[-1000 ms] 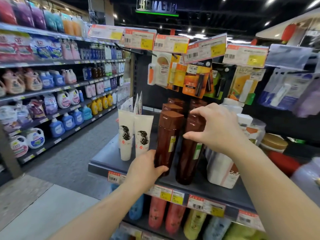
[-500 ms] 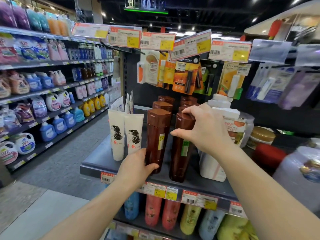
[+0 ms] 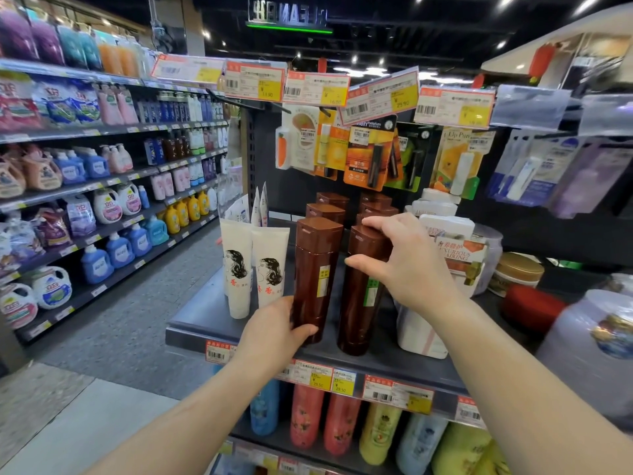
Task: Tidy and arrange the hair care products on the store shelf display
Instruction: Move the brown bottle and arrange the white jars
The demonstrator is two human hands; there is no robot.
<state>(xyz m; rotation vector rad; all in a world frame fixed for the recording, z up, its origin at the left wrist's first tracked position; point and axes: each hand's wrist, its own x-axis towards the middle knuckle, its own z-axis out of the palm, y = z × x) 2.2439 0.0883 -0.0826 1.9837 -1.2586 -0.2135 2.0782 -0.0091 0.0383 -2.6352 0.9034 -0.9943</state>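
Observation:
Two rows of tall brown bottles stand on the dark shelf (image 3: 205, 320). My left hand (image 3: 274, 332) grips the base of the front left brown bottle (image 3: 317, 272). My right hand (image 3: 407, 265) holds the top of the front right brown bottle (image 3: 359, 303), thumb at the front and fingers over the cap. Both bottles stand upright near the shelf's front edge. More brown bottles (image 3: 325, 210) line up behind them. Left of them, two white tubes (image 3: 253, 269) with a woman's-head print stand cap down.
White boxed products (image 3: 455, 248) and jars (image 3: 517, 272) crowd the shelf to the right of the bottles. Carded items (image 3: 370, 152) hang above under price tags. Colourful bottles (image 3: 325, 423) fill the lower shelf. An aisle with detergent shelves (image 3: 85, 200) runs on the left.
Both hands keep their hold on the two front bottles. The camera view has shifted a little; the bottles have hardly moved on the shelf.

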